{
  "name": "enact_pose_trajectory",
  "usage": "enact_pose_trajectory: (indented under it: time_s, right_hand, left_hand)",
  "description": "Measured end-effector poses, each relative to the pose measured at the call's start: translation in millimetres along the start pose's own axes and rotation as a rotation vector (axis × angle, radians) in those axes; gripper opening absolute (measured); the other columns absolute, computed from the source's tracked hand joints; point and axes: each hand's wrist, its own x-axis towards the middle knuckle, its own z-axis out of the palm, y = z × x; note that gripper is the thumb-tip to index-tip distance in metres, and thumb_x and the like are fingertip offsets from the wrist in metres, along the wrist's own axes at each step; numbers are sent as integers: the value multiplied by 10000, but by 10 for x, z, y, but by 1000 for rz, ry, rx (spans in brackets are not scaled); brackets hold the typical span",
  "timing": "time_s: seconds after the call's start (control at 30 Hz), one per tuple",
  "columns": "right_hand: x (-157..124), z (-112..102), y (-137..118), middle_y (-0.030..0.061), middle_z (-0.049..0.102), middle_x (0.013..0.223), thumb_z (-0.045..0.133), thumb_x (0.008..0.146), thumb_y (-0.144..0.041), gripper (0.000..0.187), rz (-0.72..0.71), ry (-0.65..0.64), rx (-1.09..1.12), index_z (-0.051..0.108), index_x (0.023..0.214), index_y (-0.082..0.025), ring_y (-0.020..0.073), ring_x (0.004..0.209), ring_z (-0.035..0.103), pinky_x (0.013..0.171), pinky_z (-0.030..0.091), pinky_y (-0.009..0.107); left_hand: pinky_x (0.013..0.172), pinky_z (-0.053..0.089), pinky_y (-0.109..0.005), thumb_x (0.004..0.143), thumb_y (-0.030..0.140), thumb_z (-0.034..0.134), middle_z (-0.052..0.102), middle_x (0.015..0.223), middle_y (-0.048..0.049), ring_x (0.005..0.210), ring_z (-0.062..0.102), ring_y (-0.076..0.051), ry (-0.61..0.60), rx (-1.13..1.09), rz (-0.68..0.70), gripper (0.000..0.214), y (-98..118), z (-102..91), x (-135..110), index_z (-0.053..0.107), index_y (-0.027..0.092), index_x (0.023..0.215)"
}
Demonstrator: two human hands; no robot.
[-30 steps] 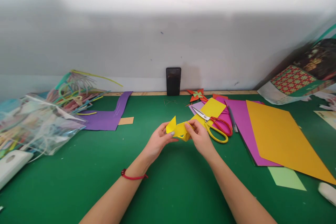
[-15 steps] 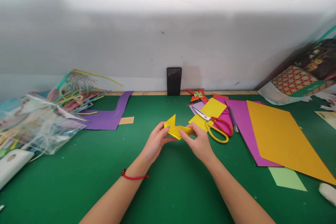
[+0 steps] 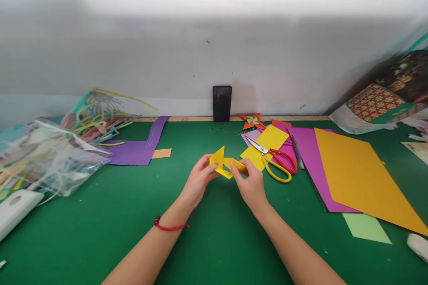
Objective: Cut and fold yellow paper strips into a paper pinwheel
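Note:
Between my two hands is a small piece of folded yellow paper [image 3: 218,159], held above the green table [image 3: 214,231]. A pointed flap stands up on its left side, and a gap shows between the folds in the middle. My left hand [image 3: 198,180] pinches the left part, thumb in front and fingers behind or beneath. The right part is gripped by my right hand [image 3: 250,182], thumb and fingers closed on a fold. Scissors [image 3: 270,155] with one red and one yellow handle lie just right of my right hand, on a yellow paper sheet [image 3: 273,136].
A dark phone [image 3: 222,103] leans upright against the wall. Behind the scissors lies an orange folded paper star [image 3: 251,121]. Purple paper [image 3: 133,152] and a plastic bag of pipe cleaners [image 3: 63,156] are at left. A pen [image 3: 297,151] and an orange-yellow sheet [image 3: 364,173] lie right.
The gap between the folds of the yellow paper has widened. My right hand has shifted slightly on its side, while my left hand keeps its hold.

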Motion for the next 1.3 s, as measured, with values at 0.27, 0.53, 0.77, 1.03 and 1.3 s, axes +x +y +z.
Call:
enact_pose_trajectory:
  time_s: [0.27, 0.53, 0.77, 1.03, 1.3]
  right_hand:
    - [106, -78, 26, -14, 562, 630, 516, 815, -434, 242, 65, -200, -3, 503, 703, -220, 153, 577, 524, 565, 422, 275]
    - [155, -192, 22, 53, 612, 1088, 486, 859, -340, 231, -35, -511, 69, 529, 1052, -220, 188, 1010, 565, 842, 432, 313]
    - [113, -127, 4, 3, 587, 629, 372, 899, -383, 247, 4, -354, -148, 555, 902, -218, 179, 579, 563, 534, 389, 268]
    - [71, -56, 53, 5, 618, 617, 376, 887, -433, 287, 34, -332, -211, 558, 815, -223, 181, 576, 599, 517, 414, 248]
    - [8, 35, 66, 18, 638, 647, 365, 881, -458, 319, 78, -247, -161, 573, 814, -224, 182, 582, 606, 517, 439, 256]
  left_hand:
    - [738, 509, -305, 686, 336, 676, 674, 971, -66, 925, 621, -224, -75, 148, -11, 317, 44, -28, 12, 617, 195, 964]
    - [735, 511, -336, 633, 353, 725, 711, 820, -57, 795, 668, -216, 37, 132, 1, 421, 57, -74, 74, 514, 179, 953]
    - [733, 516, -333, 673, 381, 687, 712, 824, -63, 841, 665, -229, 67, 171, 43, 321, 6, -36, 44, 527, 180, 865]
    - [846, 500, -353, 612, 232, 718, 632, 1118, -92, 942, 630, -213, 80, 221, 52, 565, -99, 10, 45, 527, 162, 1139]
    - [883, 490, -353, 625, 223, 698, 674, 1025, -99, 958, 634, -218, 153, 154, 107, 369, -177, 29, 41, 598, 137, 970]
